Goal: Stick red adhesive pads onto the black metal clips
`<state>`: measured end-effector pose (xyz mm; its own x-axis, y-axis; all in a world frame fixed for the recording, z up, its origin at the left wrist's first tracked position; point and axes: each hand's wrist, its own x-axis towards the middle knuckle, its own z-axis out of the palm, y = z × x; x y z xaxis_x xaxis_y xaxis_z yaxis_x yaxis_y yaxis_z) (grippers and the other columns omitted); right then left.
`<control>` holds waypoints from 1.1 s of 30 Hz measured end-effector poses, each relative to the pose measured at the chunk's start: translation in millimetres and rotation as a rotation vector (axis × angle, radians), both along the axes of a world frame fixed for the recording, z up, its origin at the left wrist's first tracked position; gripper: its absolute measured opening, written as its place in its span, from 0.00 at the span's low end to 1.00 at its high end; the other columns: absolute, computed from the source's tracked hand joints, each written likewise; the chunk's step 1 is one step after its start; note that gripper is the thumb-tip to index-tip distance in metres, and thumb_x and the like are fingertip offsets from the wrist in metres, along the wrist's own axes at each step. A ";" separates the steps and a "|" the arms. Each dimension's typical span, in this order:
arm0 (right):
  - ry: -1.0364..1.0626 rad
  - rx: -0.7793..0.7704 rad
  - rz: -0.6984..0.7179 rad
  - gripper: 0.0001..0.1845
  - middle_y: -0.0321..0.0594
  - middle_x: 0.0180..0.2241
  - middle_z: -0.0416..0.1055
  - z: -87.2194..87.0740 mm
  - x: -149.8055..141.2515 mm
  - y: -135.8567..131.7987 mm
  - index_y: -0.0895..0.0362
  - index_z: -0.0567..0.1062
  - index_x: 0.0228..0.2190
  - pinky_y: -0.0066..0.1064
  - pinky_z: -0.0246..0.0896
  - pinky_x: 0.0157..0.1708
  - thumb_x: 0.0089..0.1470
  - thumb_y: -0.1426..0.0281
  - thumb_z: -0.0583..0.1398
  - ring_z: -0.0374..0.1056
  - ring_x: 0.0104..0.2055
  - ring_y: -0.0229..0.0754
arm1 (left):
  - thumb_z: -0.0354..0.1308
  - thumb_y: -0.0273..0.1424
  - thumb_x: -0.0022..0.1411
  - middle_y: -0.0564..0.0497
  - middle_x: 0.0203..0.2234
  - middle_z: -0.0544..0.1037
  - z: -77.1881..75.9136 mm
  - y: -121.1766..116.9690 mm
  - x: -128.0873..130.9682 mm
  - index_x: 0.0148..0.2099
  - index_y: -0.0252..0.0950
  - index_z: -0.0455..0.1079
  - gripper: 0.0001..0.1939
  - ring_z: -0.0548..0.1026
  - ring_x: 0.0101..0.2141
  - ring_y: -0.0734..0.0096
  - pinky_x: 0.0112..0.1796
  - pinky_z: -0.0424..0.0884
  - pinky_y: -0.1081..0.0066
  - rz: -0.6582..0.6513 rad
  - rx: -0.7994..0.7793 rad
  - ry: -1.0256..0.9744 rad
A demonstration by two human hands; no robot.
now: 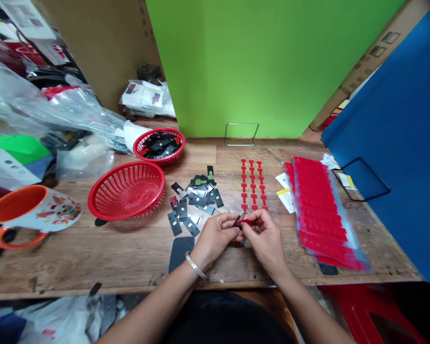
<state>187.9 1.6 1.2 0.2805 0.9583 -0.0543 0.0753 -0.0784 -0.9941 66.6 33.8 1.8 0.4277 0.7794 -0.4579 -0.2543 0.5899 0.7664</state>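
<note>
Holding by the edges is advised for the small black plate [236,223] and the red piece [243,221]; both are judged light, the plate stiff, the red piece pliable. Above the table [129,258], the plate is pinched by the left hand [217,233], the red piece by the right hand [266,235], fingers nearly closed. Reach is restricted by loose plates [182,210] leftward and red T-shaped pieces [252,186] just beyond; red sheets [318,203] are stacked rightward.

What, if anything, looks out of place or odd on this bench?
The mug at the left looks out of place, being for drinks, not work. The dark plates lie jumbled, odd against the red tabs in neat rows. Nothing looks clearly spilled or broken.
</note>
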 end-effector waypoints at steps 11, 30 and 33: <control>-0.031 0.003 -0.012 0.06 0.34 0.27 0.68 -2.6 0.8 -1.4 0.56 0.66 0.28 0.25 0.66 0.22 0.45 0.71 0.60 0.66 0.24 0.34 | 0.62 0.22 0.45 0.51 0.28 0.77 1.7 -1.0 0.7 0.37 0.32 0.70 0.13 0.75 0.27 0.75 0.32 0.71 0.76 -0.028 0.026 -0.016; -0.374 0.163 -0.094 0.03 0.40 0.32 0.65 7.3 8.0 3.0 0.56 0.68 0.25 0.30 0.60 0.36 0.49 0.72 0.56 0.64 0.38 0.41 | 0.63 0.30 0.48 0.50 0.23 0.77 0.6 -4.2 6.2 0.37 0.30 0.70 0.13 0.75 0.25 0.73 0.30 0.73 0.74 0.039 0.091 0.066; -0.343 0.143 -0.091 0.03 0.38 0.30 0.65 6.0 7.9 4.1 0.56 0.67 0.24 0.29 0.59 0.34 0.48 0.72 0.56 0.64 0.35 0.40 | 0.63 0.30 0.48 0.50 0.23 0.77 1.5 -4.3 6.4 0.37 0.30 0.70 0.13 0.76 0.25 0.72 0.29 0.73 0.73 0.038 0.080 0.065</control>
<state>195.7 5.7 7.3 0.3438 0.9195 0.1904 0.4048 0.0378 -0.9136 73.0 29.5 3.3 0.3682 0.8298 -0.4195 -0.2237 0.5169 0.8263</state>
